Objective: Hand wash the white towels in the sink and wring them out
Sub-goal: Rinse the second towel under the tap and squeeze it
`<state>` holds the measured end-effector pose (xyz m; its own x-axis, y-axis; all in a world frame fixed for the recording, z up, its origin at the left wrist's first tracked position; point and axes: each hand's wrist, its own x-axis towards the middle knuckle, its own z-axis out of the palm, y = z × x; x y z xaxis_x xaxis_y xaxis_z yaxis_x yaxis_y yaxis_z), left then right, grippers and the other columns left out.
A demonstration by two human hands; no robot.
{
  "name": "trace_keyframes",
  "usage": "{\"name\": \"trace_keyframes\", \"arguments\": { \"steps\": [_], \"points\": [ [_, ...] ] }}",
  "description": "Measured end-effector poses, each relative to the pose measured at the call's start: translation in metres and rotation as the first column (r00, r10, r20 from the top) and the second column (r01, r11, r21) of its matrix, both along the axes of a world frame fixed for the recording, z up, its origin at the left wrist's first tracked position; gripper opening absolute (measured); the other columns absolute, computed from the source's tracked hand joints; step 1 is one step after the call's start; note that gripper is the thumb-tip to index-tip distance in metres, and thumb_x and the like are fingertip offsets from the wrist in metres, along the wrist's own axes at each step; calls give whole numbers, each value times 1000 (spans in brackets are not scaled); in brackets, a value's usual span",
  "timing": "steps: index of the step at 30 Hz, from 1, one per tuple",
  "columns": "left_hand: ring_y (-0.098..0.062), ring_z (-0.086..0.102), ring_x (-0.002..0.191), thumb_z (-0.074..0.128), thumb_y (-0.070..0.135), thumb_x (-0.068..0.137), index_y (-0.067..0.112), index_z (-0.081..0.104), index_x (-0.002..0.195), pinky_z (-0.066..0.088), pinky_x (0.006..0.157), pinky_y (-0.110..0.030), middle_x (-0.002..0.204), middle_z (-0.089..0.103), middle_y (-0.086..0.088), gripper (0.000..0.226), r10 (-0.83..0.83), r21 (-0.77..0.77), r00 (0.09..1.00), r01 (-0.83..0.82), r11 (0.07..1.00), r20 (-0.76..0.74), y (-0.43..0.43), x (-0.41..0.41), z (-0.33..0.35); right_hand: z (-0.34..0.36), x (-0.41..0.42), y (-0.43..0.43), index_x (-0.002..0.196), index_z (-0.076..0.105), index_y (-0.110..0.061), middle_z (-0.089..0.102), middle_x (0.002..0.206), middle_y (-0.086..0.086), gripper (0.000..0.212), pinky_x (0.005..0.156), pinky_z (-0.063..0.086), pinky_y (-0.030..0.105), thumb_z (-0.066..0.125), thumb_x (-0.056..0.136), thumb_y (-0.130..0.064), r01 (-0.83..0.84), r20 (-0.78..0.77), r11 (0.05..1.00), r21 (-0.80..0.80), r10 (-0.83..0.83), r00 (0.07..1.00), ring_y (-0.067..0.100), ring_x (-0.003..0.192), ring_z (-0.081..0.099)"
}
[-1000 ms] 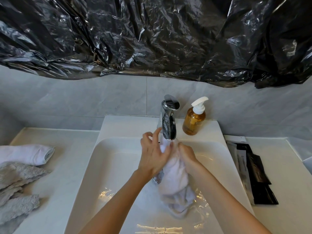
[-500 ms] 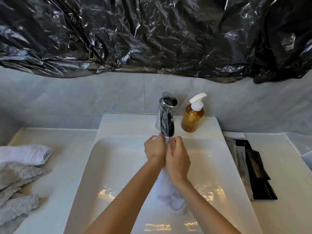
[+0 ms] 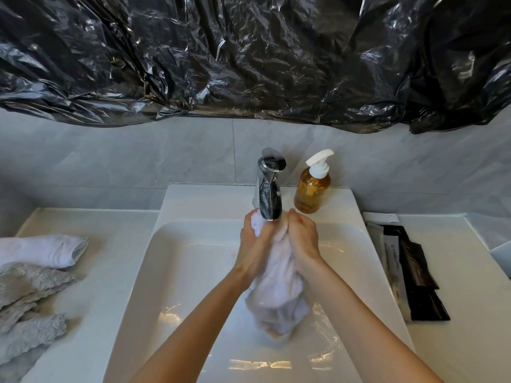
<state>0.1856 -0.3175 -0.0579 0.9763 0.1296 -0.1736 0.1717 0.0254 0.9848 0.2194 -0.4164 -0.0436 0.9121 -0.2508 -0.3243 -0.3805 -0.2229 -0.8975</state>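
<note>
A wet white towel hangs bunched over the white sink, its top end right under the chrome faucet. My left hand grips the towel's upper left side. My right hand grips its upper right side, close beside the left. The towel's lower end droops into the basin between my forearms. Another white towel lies folded on the counter at the far left.
An amber soap pump bottle stands right of the faucet. Grey fluffy cloths lie on the left counter. Black and white packets sit on the right counter. Black plastic sheeting covers the wall above.
My hands went from pressed together on the towel to slightly apart, each holding a side of its top under the faucet. More towel shows between them.
</note>
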Motion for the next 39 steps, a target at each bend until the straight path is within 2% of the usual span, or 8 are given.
{"name": "trace_keyframes", "arguments": {
  "steps": [4,8,12,19,25,30,34,39],
  "points": [
    [-12,60,119,67,76,69,38,41,137,44,105,-39,130,62,7,82,-252,-159,944,221,962,-212,12,-12,-11,-1,-8,-18,62,50,-19,56,69,1,42,76,44,37,42,100,-36,-42,83,999,-30,44,996,27,79,56],
    [-10,67,101,71,57,80,28,68,111,51,89,-24,105,73,11,42,-325,59,917,347,936,-233,22,-34,-10,16,-19,-41,59,42,-23,47,58,-5,44,53,31,30,41,102,-34,-57,255,913,-403,172,952,17,60,45],
    [-16,60,78,73,61,75,5,71,91,44,72,-31,84,69,-1,58,-177,90,973,192,977,-151,49,-41,6,28,-26,-62,60,44,-20,49,57,-1,44,47,30,17,42,102,-31,-4,371,895,-445,188,909,8,53,41],
    [-19,58,72,78,47,73,5,69,92,47,61,-24,78,64,-7,47,-262,-46,965,261,964,-28,64,-53,63,59,-53,-46,59,30,-19,29,56,-7,47,54,22,28,43,102,-34,-28,384,999,32,13,923,7,53,27],
    [-15,62,87,76,43,71,9,61,112,47,70,-25,96,64,-4,55,-247,-63,968,249,966,31,71,-58,105,113,-51,-48,79,54,-11,37,76,5,40,63,27,29,65,86,-49,-181,412,935,306,41,910,18,70,33],
    [-6,43,63,79,29,80,17,50,75,28,52,-17,67,45,7,32,-273,273,956,293,916,-107,83,-59,82,60,-45,-62,62,39,-24,38,62,-7,55,56,28,26,78,61,-63,-333,77,921,-202,354,932,11,62,39],
    [-11,40,67,75,8,80,14,50,75,27,50,-16,67,45,3,26,-164,457,978,205,866,-128,86,-57,41,21,-54,-73,116,61,-20,61,112,-1,75,83,45,28,74,62,-70,-614,-320,705,-355,526,788,18,107,57],
    [-20,49,76,72,16,85,13,49,85,39,66,-31,79,55,-4,24,84,176,983,-54,983,-165,74,-42,10,19,-50,-65,68,55,-20,55,73,-4,49,69,37,27,53,86,-65,-842,-431,464,-275,724,539,15,77,52]
  ]
}}
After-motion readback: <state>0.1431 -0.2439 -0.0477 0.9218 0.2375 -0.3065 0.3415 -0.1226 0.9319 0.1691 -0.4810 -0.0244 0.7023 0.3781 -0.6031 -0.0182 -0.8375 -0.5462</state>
